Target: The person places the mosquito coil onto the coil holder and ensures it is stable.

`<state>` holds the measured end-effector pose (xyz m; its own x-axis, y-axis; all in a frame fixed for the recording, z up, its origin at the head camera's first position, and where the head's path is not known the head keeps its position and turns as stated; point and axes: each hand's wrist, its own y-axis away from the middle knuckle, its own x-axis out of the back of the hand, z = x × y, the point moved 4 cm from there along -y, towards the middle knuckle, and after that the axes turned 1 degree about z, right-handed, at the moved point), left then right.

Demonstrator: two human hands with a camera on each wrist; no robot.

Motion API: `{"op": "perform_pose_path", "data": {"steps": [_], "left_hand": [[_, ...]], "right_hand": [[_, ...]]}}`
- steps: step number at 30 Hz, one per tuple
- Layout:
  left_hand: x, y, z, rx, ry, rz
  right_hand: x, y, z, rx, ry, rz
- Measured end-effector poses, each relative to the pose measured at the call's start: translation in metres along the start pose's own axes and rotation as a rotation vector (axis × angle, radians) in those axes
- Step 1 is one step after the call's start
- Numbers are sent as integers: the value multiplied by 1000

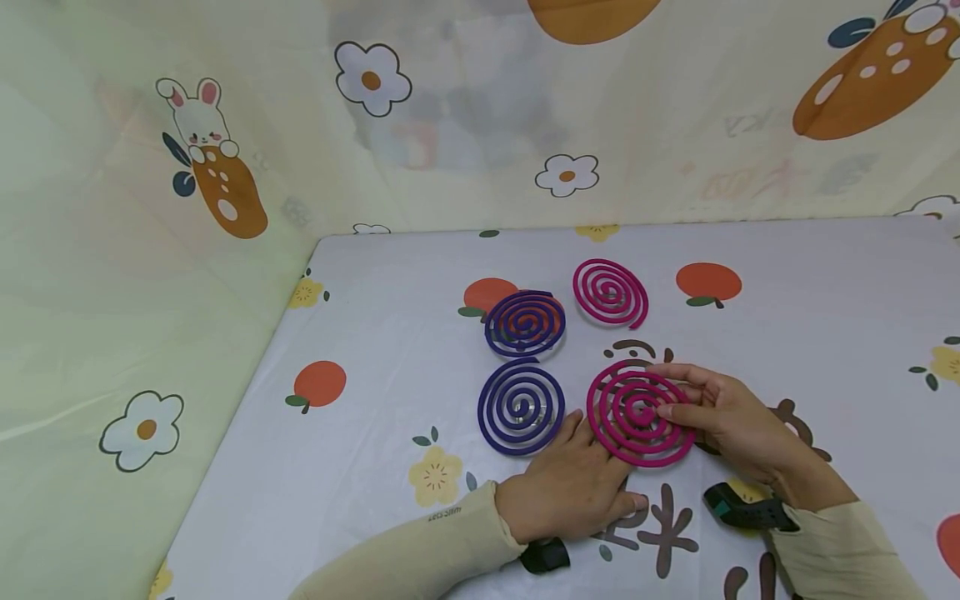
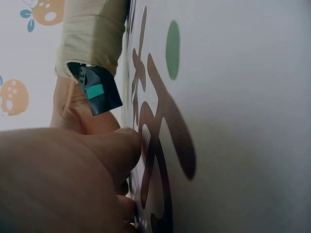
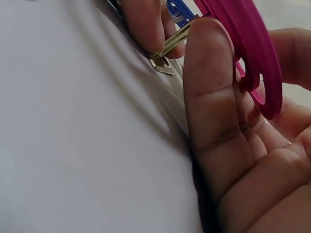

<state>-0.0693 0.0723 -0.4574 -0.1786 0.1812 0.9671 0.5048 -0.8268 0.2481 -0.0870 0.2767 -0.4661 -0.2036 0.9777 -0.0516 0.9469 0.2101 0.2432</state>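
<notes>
A pink mosquito coil (image 1: 637,417) is held between the thumb and fingers of my right hand (image 1: 738,421), lifted at a tilt over the table. Under it, a small metal coil stand (image 3: 167,53) rises from the tabletop and reaches the coil. My left hand (image 1: 573,483) lies palm down on the cloth; its fingers are straight, and in the right wrist view one finger (image 3: 143,22) touches the stand's base. Some of its fingertips are hidden under the pink coil. Left of the hands lies a dark blue mosquito coil (image 1: 521,408), close to the left fingertips.
Behind these are a second dark blue coil (image 1: 525,323) and another pink coil (image 1: 611,292). A white cloth with printed fruit and flowers covers the table (image 1: 360,467). Patterned curtains (image 1: 465,167) stand at the back and left. Both wrists wear black straps (image 1: 750,508).
</notes>
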Motion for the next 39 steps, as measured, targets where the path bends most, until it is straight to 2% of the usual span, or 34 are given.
{"op": "perform_pose_path", "data": {"steps": [15, 22, 26, 32, 39], "left_hand": [[2, -1, -1, 21, 19, 12], [1, -5, -1, 28, 33, -10], [2, -8, -1, 28, 25, 0], [1, -14, 0, 38, 9, 10], [3, -15, -2, 46, 23, 2]], "right_hand": [[0, -1, -4, -34, 26, 61], [-2, -2, -3, -54, 46, 95], [-2, -2, -2, -34, 55, 96], [1, -2, -1, -7, 14, 123], [-1, -4, -4, 32, 8, 144]]}}
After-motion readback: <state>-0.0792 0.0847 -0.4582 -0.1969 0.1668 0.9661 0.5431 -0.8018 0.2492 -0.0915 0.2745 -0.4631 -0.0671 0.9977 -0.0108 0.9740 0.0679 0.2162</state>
